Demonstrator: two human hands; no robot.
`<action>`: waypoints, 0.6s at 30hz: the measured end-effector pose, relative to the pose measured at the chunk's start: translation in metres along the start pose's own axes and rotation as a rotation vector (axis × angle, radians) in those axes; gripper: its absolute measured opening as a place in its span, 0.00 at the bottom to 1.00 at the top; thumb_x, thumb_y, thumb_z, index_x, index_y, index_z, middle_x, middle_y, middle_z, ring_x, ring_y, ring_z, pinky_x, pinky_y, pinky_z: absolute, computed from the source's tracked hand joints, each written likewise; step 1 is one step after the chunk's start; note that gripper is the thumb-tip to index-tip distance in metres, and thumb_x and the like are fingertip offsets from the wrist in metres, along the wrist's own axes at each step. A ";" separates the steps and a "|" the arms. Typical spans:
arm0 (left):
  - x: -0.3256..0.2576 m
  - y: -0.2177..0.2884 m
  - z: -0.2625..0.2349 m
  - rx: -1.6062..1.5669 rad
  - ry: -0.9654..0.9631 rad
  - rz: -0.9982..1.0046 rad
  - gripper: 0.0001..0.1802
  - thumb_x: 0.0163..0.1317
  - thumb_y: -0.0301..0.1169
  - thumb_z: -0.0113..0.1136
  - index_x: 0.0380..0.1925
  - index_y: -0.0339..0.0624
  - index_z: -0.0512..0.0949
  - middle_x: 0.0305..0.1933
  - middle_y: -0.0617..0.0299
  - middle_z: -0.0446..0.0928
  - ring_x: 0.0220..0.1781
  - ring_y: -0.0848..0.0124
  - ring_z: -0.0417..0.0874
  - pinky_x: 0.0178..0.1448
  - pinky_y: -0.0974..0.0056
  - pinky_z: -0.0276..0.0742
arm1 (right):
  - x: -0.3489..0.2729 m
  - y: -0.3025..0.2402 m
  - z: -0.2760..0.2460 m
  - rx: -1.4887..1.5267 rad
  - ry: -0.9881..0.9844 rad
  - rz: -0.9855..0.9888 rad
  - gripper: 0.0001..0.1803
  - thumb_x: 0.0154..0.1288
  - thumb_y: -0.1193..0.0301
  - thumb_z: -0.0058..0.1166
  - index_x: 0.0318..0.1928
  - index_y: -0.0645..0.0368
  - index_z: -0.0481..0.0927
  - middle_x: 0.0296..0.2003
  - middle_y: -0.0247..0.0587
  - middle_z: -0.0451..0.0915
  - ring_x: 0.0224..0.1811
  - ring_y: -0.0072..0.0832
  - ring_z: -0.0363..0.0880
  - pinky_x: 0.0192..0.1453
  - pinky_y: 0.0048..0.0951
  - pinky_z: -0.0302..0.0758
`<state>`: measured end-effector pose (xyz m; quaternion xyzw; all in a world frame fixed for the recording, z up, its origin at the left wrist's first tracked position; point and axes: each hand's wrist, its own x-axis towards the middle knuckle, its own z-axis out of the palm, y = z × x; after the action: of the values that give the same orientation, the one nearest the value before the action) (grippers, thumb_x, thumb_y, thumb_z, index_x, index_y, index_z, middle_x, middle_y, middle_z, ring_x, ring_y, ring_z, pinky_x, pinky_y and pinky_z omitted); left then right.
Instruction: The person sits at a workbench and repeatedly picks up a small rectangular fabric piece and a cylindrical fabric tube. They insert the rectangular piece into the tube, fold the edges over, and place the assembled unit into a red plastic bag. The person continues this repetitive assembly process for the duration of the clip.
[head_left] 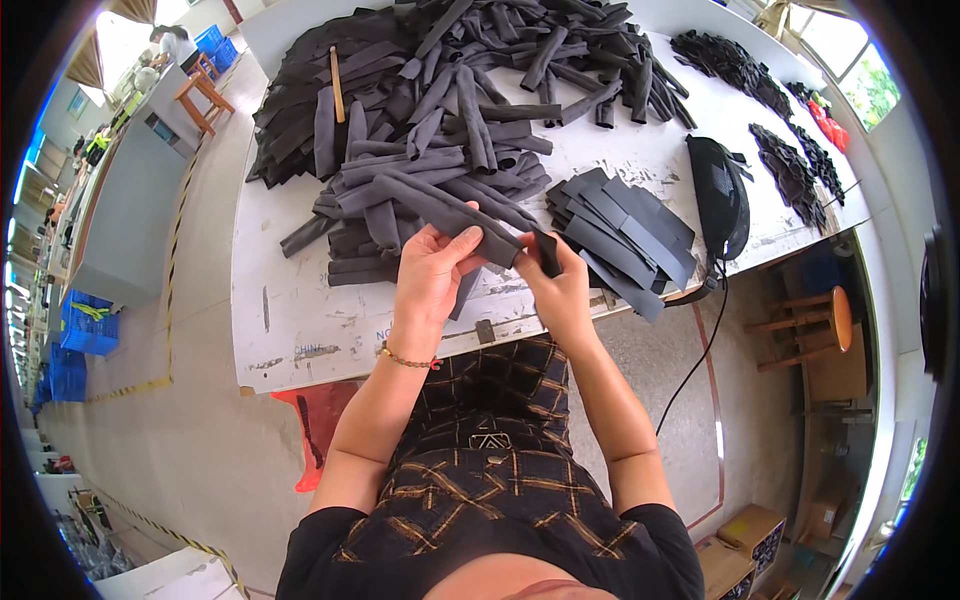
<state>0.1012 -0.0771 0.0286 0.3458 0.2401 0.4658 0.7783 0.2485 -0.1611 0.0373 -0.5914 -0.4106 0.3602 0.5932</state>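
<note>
Bare-handed at a scuffed white tabletop, you are holding a long, dark grey, soft fabric tube between your left hand and your right hand. The tube's near end could be slipping or creasing at your right fingertips, the likely cause being a narrow, bent black strip crowding the same pinch; whether that strip is sitting inside the tube, one cannot tell. The far end is extending over a loose heap of matching dark grey fabric tubes just beyond your left hand, so a sharp pull could be dragging neighbours along. Just right of your right hand, a fanned stack of flat, dark grey rectangular strips is apparently jutting past the near edge; a swinging right wrist could be sending some down.

Your left hand is gripping the tube along its length, thumb lying on top, a thin braided bracelet circling that wrist. Your right hand is pinching between thumb and fingers. Both forearms are angling inward, elbows spreading wider than the hands.
</note>
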 end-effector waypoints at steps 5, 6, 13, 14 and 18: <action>0.002 -0.001 -0.001 0.077 0.046 0.014 0.11 0.66 0.21 0.62 0.47 0.32 0.78 0.47 0.53 0.83 0.47 0.64 0.87 0.50 0.60 0.87 | 0.004 0.000 0.007 -0.373 0.093 -0.575 0.20 0.51 0.85 0.64 0.46 0.62 0.79 0.37 0.42 0.78 0.34 0.31 0.77 0.37 0.29 0.73; 0.002 -0.001 -0.001 0.095 0.042 0.021 0.09 0.66 0.22 0.62 0.46 0.32 0.78 0.47 0.52 0.83 0.48 0.62 0.87 0.50 0.60 0.87 | 0.005 0.002 0.006 -0.374 0.075 -0.583 0.19 0.52 0.85 0.62 0.46 0.63 0.79 0.39 0.46 0.79 0.37 0.42 0.80 0.41 0.31 0.75; 0.004 0.018 0.006 -0.106 -0.005 -0.032 0.13 0.76 0.32 0.47 0.49 0.32 0.73 0.54 0.42 0.80 0.54 0.50 0.84 0.52 0.57 0.88 | 0.005 -0.016 -0.004 -0.469 -0.050 -0.347 0.23 0.63 0.73 0.55 0.59 0.67 0.72 0.49 0.56 0.73 0.48 0.48 0.76 0.54 0.37 0.73; 0.004 0.023 0.006 -0.103 -0.002 -0.026 0.14 0.77 0.32 0.46 0.50 0.32 0.73 0.55 0.41 0.79 0.55 0.50 0.84 0.52 0.56 0.88 | 0.004 -0.021 -0.014 -0.491 -0.135 -0.263 0.29 0.67 0.68 0.50 0.65 0.69 0.66 0.54 0.59 0.68 0.54 0.50 0.72 0.60 0.39 0.69; 0.008 0.029 0.001 -0.176 -0.025 -0.052 0.14 0.78 0.32 0.44 0.51 0.32 0.73 0.57 0.40 0.78 0.58 0.51 0.82 0.55 0.55 0.87 | 0.000 -0.039 -0.038 -0.521 -0.261 -0.188 0.31 0.66 0.70 0.59 0.67 0.66 0.67 0.52 0.50 0.68 0.52 0.40 0.71 0.59 0.32 0.70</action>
<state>0.0891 -0.0609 0.0507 0.2754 0.1975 0.4604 0.8205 0.2813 -0.1785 0.0775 -0.6315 -0.6150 0.2592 0.3947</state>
